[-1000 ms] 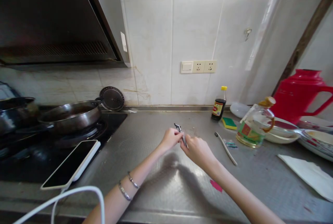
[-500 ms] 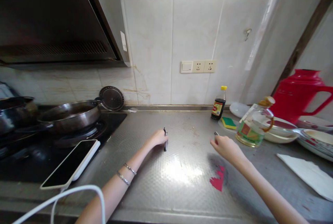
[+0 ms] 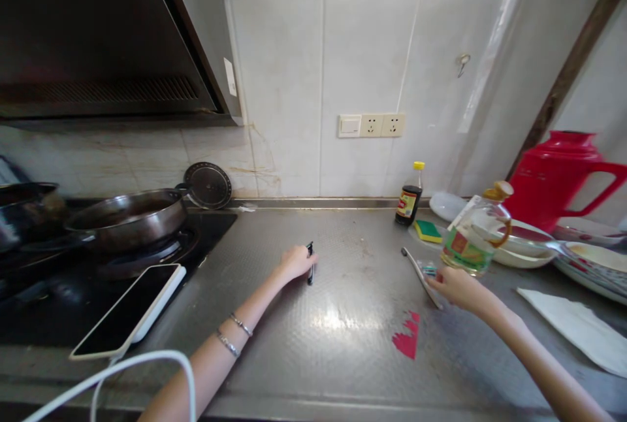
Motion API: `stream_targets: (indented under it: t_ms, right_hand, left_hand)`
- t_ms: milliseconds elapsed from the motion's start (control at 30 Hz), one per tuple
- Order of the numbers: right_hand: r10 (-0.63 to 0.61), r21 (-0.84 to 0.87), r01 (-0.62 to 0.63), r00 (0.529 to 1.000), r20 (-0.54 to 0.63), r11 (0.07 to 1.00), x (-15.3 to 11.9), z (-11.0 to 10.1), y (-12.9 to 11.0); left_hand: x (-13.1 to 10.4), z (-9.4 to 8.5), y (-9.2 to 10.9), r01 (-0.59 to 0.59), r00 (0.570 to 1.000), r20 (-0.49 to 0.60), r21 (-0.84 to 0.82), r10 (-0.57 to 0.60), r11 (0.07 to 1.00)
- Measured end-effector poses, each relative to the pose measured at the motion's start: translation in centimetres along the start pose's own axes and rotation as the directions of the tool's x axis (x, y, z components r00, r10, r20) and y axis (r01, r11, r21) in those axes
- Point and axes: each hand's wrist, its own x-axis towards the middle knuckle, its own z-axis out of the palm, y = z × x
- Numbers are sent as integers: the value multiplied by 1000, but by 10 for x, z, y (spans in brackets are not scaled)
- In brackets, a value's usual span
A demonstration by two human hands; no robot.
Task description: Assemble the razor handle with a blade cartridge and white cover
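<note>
My left hand is closed on a slim black and silver item, which stands out past the fingertips at mid-counter. To the right, a thin grey stick-like item with a dark end lies slanted on the metal counter. My right hand is at its lower part, with the fingers pressed together. A small blue-green striped piece shows beside the fingertips; what they grip is too small to tell. Nearer the front lies a jagged red scrap.
Behind my right hand stand an oil bottle, a green and yellow sponge and a dark sauce bottle. Bowls, a red jug and white paper are farther right. A phone and pans are on the left.
My right hand has moved right and a little nearer, uncovering the grey stick-like item and the striped piece. My left hand keeps its place and hold. The view has shifted slightly.
</note>
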Motion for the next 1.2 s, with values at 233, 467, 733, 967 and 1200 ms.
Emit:
stream_targets:
  t_ms: [233, 467, 733, 967, 1200]
  right_hand:
    - [-34, 124, 16, 989, 143, 992, -9, 9, 4]
    - [-134, -81, 139, 989, 64, 987, -4, 16, -5]
    - [-219, -140, 204, 970, -103, 969, -30, 6, -82]
    - [-374, -226, 331, 909, -183, 916, -62, 7, -154]
    - [-448, -259, 397, 875, -182, 880, -65, 15, -172]
  left_hand:
    - [0, -12, -13, -3, 999, -44, -26, 2, 1000]
    - [2, -22, -19, -21, 992, -123, -121, 7, 992]
    - [4, -14, 9, -159, 983, -137, -285, 124, 945]
    - [-7, 11, 59, -247, 967, -53, -450, 251, 858]
    - [-8, 21, 77, -233, 972, -80, -237, 220, 943]
